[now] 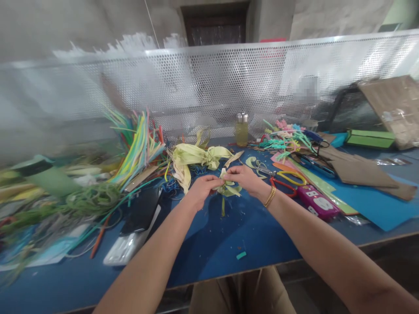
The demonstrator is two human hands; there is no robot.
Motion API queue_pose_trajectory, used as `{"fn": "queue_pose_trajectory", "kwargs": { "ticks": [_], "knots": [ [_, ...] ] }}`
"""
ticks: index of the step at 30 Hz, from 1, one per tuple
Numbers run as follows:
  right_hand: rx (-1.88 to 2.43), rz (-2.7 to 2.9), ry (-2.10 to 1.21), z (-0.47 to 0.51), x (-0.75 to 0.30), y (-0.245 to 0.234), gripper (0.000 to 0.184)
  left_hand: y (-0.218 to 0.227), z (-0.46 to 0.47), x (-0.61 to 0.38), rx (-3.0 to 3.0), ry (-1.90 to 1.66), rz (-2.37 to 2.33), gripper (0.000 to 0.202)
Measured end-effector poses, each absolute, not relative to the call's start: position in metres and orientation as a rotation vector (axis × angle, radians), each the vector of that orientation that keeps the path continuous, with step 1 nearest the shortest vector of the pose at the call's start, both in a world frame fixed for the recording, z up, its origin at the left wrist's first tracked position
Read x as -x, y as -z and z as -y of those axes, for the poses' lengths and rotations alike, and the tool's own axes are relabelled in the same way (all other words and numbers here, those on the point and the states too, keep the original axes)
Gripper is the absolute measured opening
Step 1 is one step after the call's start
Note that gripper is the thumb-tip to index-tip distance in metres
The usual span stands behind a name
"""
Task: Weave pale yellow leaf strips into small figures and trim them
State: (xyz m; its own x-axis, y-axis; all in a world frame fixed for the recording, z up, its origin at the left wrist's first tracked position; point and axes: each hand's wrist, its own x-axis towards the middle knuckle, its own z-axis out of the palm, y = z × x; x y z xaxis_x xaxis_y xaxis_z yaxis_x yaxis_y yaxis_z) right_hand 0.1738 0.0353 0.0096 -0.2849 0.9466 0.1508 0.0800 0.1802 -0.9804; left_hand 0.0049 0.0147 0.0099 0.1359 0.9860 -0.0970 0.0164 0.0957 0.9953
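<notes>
Fingers of the left hand and right hand pinch pale-green husk well inside the near edge of the desk.

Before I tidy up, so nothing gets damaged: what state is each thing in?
Left hand: pinching green husk piece
Right hand: pinching it too
Bracelet: worn on right wrist
Scissors: lying down, handles apart
Jar: upright, lid on, liquid inside
Black slab: lying flat, dark
Husk bunch: loosely heaped

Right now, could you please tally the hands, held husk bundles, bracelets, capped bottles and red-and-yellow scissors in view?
Left hand and right hand: 2
Husk bundle held: 1
Bracelet: 1
Capped bottle: 1
Red-and-yellow scissors: 1
Total: 6
</notes>
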Motion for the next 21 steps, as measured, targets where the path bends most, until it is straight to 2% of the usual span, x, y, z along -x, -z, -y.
{"fn": "queue_pose_trajectory", "kwargs": {
  "ticks": [11,21],
  "knots": [
    [0.998,1.555,-1.188,-0.0364,-0.1762,-0.0101,0.027,-0.0088,-0.0185,0.0062,-1.186,-1.126,-1.175,0.026],
    [1.115,1.715,-1.13,-0.031,-0.1771,-0.0101,0.027,-0.0093,-0.0106,-0.0002,-1.501,-1.017,-1.167,0.026]
  ]
}}
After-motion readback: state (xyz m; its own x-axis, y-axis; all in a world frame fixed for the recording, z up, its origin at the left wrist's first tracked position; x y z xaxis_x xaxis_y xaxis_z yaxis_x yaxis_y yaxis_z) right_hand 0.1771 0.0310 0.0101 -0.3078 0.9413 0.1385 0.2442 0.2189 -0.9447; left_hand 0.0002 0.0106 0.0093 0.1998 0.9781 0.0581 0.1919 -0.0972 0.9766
